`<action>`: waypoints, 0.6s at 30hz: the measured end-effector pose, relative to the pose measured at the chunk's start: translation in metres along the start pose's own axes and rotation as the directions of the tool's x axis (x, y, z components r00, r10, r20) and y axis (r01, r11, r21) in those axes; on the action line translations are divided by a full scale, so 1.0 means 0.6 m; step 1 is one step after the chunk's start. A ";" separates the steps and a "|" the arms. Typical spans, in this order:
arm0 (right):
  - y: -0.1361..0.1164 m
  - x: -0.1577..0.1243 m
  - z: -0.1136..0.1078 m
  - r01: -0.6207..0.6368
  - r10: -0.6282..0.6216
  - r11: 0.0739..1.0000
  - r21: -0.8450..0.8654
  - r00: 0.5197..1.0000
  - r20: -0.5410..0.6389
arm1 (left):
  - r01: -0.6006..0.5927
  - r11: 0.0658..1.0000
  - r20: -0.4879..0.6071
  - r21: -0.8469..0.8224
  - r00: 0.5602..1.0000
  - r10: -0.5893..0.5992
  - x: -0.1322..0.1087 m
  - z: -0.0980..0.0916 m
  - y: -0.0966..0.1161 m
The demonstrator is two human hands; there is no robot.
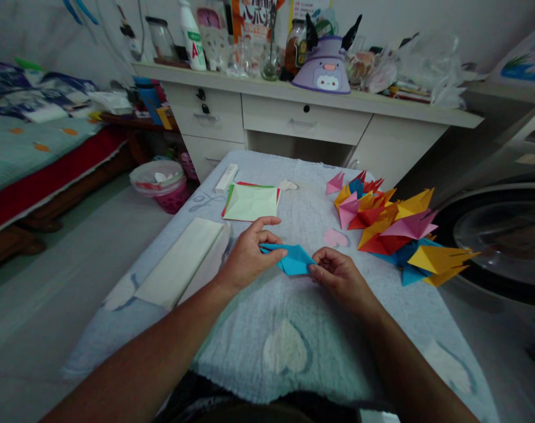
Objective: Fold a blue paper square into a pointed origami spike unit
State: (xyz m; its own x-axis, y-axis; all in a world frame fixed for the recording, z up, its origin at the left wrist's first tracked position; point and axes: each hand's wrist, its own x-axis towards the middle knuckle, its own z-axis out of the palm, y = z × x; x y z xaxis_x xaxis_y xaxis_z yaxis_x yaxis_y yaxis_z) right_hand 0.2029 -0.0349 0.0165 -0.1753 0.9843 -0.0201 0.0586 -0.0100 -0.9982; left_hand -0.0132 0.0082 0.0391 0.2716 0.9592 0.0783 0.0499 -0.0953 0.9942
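A folded piece of blue origami paper (296, 260) is held between both hands, a little above the cloth-covered table. My left hand (252, 252) pinches its left end between thumb and fingers, with the index finger stretched out above. The right end sits between the thumb and curled fingers of my right hand (335, 273). Beyond my left hand lies a stack of square coloured paper (252, 202), pale green on top with red and green edges showing. To the right of my right hand, several folded paper cranes (382, 217) in yellow, red, pink and blue stand crowded together.
A long pale folded sheet (181, 258) and a small white box (226, 178) lie on the table's (285, 346) left side. Behind it stands a white desk (303, 114) crowded with bottles and jars. A bin (161, 182) is at left, a washing machine (505, 223) at right.
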 end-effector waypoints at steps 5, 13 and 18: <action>0.003 -0.002 0.009 0.046 -0.040 0.998 0.050 0.993 -0.109 | 0.059 0.927 0.007 -0.369 0.998 -0.061 -0.009 0.030 -0.015; 0.011 -0.002 0.020 0.048 -0.040 0.995 0.085 0.994 -0.098 | 0.087 0.914 0.064 -0.397 0.996 -0.067 -0.008 0.046 -0.032; -0.001 -0.005 0.028 0.139 -0.146 0.982 -0.125 0.988 -0.047 | 0.001 0.994 0.028 -0.108 1.000 0.002 -0.010 0.039 -0.027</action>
State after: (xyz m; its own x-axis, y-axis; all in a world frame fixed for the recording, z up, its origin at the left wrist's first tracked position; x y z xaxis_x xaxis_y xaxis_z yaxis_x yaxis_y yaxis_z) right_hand 0.1871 -0.0410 0.0162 -0.1353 0.9824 0.1285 0.1556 0.1491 -0.9765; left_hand 0.0066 -0.0022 0.0207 0.2987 0.9511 0.0783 -0.0537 -0.0652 0.9964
